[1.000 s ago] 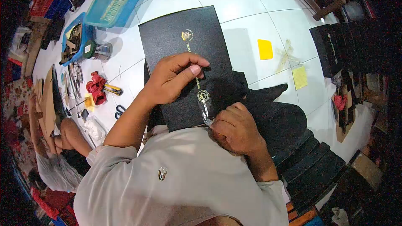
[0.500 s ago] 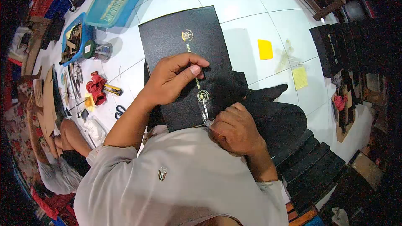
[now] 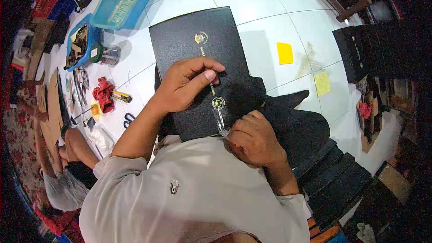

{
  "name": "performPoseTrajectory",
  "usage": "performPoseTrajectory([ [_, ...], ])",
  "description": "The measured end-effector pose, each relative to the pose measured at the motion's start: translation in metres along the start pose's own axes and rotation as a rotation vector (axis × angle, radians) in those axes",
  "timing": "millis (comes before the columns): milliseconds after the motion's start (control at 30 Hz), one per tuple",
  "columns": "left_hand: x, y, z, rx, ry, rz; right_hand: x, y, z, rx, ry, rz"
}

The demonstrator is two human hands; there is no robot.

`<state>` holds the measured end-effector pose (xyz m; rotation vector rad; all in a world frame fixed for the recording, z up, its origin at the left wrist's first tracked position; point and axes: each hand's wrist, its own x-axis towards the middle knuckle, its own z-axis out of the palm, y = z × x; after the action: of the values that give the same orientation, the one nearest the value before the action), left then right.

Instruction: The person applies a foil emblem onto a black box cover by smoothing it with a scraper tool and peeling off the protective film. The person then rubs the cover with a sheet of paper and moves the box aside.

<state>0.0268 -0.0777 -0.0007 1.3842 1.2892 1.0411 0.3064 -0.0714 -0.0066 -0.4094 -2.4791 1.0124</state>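
A black folder (image 3: 193, 126) with gold crests and gold lettering lies across my lap. Over its middle is my left hand (image 3: 182, 83), with thumb and index finger curled together; anything between them is too small or hidden to make out. My right hand (image 3: 256, 139) is closed in a fist at the folder's lower right corner. From its fingers a clear plastic strip (image 3: 220, 121) runs up toward the lower gold crest. Dark material lies under the folder.
On the tiled floor are a yellow scraper (image 3: 285, 53), a yellow note (image 3: 322, 84), a cutter knife (image 3: 121, 96) by a red cloth (image 3: 104, 94), a lidded jar (image 3: 108, 54) and a blue tub (image 3: 121, 4). Black folders (image 3: 333, 184) are stacked right. Another person (image 3: 67, 184) sits left.
My hands and the folder stay almost exactly where they were. The person at the left has shifted slightly.
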Motion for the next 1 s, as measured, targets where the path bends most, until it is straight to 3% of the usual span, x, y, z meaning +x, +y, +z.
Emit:
performPoseTrajectory([
  [1000,0.0,0.0009,-0.0012,0.003,-0.008,-0.003,-0.0035,0.0028,-0.0039,-0.002,-0.033,-0.006],
])
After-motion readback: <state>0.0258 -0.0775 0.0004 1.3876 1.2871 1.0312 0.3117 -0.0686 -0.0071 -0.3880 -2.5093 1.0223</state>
